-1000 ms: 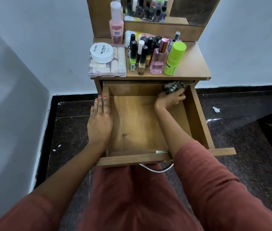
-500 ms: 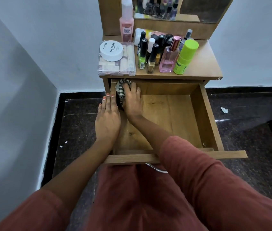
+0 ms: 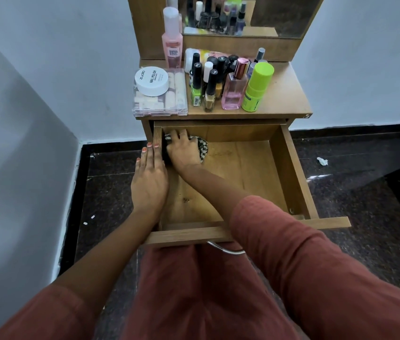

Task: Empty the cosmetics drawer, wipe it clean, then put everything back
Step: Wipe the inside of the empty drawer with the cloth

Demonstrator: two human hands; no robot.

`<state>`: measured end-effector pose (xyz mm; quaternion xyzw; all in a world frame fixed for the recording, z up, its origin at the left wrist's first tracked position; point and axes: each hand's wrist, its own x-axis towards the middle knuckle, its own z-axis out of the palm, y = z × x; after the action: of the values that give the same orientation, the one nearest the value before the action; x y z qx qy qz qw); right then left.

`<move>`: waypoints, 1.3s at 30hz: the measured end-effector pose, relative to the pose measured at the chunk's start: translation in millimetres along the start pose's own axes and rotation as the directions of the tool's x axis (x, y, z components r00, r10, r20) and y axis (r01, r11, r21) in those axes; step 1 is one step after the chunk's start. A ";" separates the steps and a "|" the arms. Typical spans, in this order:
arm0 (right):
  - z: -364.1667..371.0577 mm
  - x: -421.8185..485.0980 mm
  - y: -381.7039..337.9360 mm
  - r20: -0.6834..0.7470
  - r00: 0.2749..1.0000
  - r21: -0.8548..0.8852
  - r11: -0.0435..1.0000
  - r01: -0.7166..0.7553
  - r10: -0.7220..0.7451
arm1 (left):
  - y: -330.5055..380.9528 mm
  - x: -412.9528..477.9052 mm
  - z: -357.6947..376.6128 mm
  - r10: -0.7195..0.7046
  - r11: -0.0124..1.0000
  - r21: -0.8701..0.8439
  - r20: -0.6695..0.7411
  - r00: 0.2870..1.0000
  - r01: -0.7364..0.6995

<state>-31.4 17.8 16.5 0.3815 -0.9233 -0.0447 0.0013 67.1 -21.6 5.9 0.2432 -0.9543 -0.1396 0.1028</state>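
Note:
The wooden drawer (image 3: 289, 168) is pulled out, with only a cloth inside. My right hand (image 3: 183, 150) presses a black-and-white checked cloth (image 3: 202, 148) into the drawer's far left corner, fingers spread over it. My left hand (image 3: 148, 180) lies flat on the drawer's left wall, fingers straight. On the dresser top (image 3: 279, 96) stand several cosmetics: a clear box (image 3: 159, 104) with a white nail polish jar (image 3: 151, 81) on it, nail polish bottles (image 3: 196, 89), a pink perfume bottle (image 3: 233, 92), a lime-green bottle (image 3: 255, 89) and a tall pink bottle (image 3: 172, 42).
A mirror (image 3: 248, 13) rises behind the dresser top. White walls close in on the left and behind. The dark stone floor (image 3: 365, 192) holds a crumpled white scrap (image 3: 322, 161) at the right. A metal drawer handle (image 3: 228, 250) sticks out above my lap.
My right hand swept the cloth from the drawer's far right corner across to the far left corner. My left hand stayed on the left wall.

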 end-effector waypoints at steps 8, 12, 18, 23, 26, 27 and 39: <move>7.1 -30.1 68.8 0.067 0.990 -0.051 0.991 -0.122 0.125 | 0.2 -0.9 -0.7 -0.015 1.000 0.011 0.027 1.000 0.015; 14.1 -36.3 73.0 0.004 0.990 -0.028 0.989 -0.143 0.143 | 1.3 -2.3 0.3 -0.017 1.000 0.018 0.022 1.000 0.016; 18.4 -23.9 50.3 -0.039 0.999 0.003 1.000 0.014 -0.013 | 2.2 -2.0 0.1 -0.015 1.000 0.021 0.016 1.000 0.015; 18.9 -9.1 15.7 -0.079 0.997 0.064 0.998 0.016 -0.011 | 0.8 -0.8 1.3 -0.019 1.000 0.019 0.017 1.000 0.019; 18.7 -4.4 5.7 -0.059 0.998 0.093 0.996 -0.014 0.020 | 0.4 0.4 0.9 -0.011 1.000 0.019 0.020 1.000 0.011; 18.6 -3.0 5.0 -0.055 0.998 0.111 0.993 -0.027 0.033 | -0.3 0.5 1.2 -0.007 1.000 0.022 0.023 1.000 0.007; 7.1 -8.2 8.0 -0.103 0.960 0.675 0.727 -0.123 0.259 | 0.6 0.7 -0.9 -0.007 1.000 0.013 0.029 1.000 0.007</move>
<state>-31.5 29.8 10.3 0.2620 -0.9086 0.3225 -0.0414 66.5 -21.6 7.1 0.2452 -0.9558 -0.1373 0.0868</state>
